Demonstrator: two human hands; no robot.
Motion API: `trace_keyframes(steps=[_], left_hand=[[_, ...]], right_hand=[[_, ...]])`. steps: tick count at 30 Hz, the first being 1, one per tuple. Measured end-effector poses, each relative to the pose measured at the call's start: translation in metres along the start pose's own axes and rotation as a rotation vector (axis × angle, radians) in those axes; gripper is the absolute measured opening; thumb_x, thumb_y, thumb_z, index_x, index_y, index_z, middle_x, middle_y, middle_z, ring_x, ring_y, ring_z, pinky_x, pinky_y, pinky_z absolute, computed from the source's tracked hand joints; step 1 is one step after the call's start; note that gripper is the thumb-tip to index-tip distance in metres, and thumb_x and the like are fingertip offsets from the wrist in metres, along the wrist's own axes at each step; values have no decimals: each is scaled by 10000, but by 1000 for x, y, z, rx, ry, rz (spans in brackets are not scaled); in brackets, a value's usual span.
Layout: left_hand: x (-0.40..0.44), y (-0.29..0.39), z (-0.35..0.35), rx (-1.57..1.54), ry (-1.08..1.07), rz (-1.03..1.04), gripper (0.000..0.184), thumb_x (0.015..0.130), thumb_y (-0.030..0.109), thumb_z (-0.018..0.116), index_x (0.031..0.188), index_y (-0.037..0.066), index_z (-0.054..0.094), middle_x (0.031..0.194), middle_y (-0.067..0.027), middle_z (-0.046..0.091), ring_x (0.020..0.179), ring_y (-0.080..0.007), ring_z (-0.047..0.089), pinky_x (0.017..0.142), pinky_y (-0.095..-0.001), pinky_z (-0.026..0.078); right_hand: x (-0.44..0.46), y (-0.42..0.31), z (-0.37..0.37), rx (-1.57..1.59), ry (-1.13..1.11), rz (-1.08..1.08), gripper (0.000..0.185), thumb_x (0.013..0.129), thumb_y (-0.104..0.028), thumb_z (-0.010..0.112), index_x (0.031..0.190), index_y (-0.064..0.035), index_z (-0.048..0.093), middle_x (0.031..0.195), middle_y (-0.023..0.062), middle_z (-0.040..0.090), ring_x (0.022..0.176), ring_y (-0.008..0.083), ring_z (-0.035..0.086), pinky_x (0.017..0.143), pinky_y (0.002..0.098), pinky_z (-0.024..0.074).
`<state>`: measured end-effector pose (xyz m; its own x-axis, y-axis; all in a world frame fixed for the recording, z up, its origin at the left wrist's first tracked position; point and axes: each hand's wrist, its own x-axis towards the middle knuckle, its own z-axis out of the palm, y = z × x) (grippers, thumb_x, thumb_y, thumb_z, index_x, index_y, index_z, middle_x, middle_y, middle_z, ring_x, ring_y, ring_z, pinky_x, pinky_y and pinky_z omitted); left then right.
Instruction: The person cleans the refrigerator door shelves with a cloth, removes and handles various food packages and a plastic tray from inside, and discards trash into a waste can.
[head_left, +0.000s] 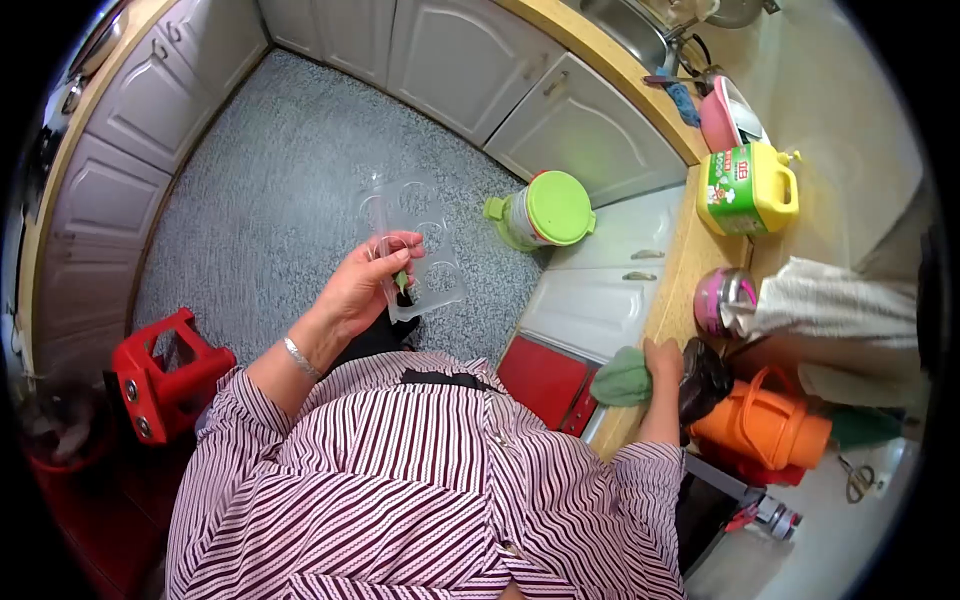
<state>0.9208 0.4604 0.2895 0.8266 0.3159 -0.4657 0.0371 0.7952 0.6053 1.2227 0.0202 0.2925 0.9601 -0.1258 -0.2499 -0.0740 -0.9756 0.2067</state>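
Observation:
A clear plastic tray (432, 262) with round hollows is held up over the floor in my left hand (362, 283), fingers closed on its near side. Something small and green (401, 281) shows just below my fingertips, against the tray. My right hand (663, 364) is closed round one end of a green cloth (622, 378) at the edge of the wooden counter (665, 310). Beside that hand lies a dark plastic bag (705, 378).
A bin with a lime lid (560, 208) stands on the floor ahead. A red stool (168, 375) is at the left. Along the right counter are a yellow jug (770, 190), a pink-banded jar (722, 300), an orange container (760, 425) and a pink bowl (718, 118).

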Motion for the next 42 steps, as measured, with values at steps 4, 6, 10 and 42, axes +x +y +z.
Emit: trace_keyframes(steps=[4,6,10,42], left_hand=[[75,29,-3,1,-14,-28,325,943,86,636,1251,17,559,1104,-68,647,857,-98,593,779,-272,514],[112,40,-2,52,57,-69,329,957,70,602,1273,9,538,1067,-44,644,828,-88,570,786,-254,497],[180,54,3,33,12,-88,324,955,62,594,1269,4,535,1067,-47,651,832,-88,568,786,-253,481],[537,-206,140,702,-115,-395,584,809,89,740,1305,-34,459,976,-100,636,795,-178,607,666,-331,508]], right_hand=[[9,-11,-16,-118,-138,-36,649,810,-499,683,1133,61,621,1135,302,654,1069,436,639,920,484,499],[10,-20,-23,-172,-220,-6,640,813,-520,687,1099,51,648,1114,300,663,1049,429,650,908,485,506],[16,-22,-18,-189,-237,54,616,811,-521,703,1053,43,662,1093,288,673,1044,419,655,892,479,512],[20,-23,-2,-73,-284,236,502,819,-435,754,958,-2,542,880,222,659,834,438,663,720,510,514]])
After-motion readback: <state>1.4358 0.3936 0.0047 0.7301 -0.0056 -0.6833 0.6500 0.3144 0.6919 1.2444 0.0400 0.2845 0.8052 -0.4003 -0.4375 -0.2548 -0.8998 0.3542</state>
